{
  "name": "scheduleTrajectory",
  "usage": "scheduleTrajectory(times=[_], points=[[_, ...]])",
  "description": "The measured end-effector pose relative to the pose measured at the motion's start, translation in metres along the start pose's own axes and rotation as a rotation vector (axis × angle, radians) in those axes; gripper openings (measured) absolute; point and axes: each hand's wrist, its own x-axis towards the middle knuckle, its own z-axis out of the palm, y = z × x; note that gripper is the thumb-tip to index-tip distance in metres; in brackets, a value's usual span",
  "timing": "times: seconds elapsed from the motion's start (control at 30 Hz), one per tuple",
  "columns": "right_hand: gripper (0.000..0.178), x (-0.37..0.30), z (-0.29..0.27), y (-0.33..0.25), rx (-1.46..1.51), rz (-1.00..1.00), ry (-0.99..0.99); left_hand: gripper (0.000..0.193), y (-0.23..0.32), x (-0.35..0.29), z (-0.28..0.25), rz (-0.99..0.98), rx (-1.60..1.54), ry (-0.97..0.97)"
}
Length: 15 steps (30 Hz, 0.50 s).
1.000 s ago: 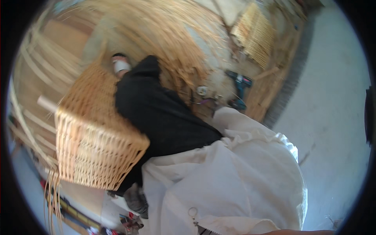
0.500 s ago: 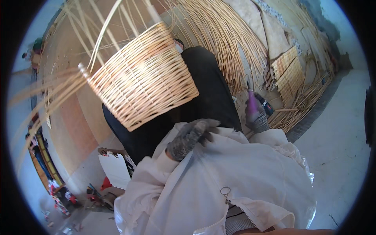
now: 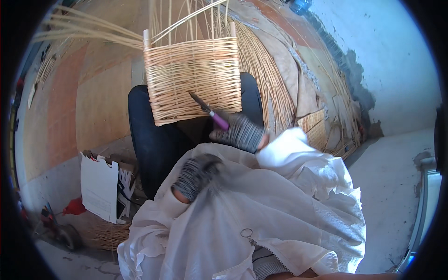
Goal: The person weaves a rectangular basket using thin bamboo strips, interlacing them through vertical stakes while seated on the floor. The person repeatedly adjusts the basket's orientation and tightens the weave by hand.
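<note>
A woven wicker piece, perhaps a flat panel or one side of a basket, leans on my dark-trousered knees. Thicker posts rise at its two upper corners, and long loose canes stick up and out to the left. My right hand, in a grey striped glove, is closed round a purple-handled tool with a pointed dark blade. That blade lies in front of the weave's lower part. My left hand, gloved alike, is beside my white jacket, below the wicker; its fingers are blurred and partly hidden. Neither hand visibly grips the weave.
A large bundle of long canes spreads on the floor at the far right, beside brown cloth and a small woven mat. To my left stand a white box and a red object. A wall borders the right.
My right hand has brought the purple-handled tool from the right side to the front of the wicker. The wicker sits straighter and farther off. My left hand has shifted left and nearer me.
</note>
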Motion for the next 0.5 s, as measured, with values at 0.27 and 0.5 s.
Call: scheduleTrajectory(times=[0.27, 0.5], points=[[0.040, 0.081, -0.067, -0.061, -1.386, -0.900, 0.187, 0.042, -0.045, 0.031, -0.038, -0.390, -0.707, 0.714], [0.032, 0.117, -0.056, -0.093, -1.422, -1.137, -0.044, 0.046, -0.048, 0.032, -0.042, -0.368, -0.724, 0.692]])
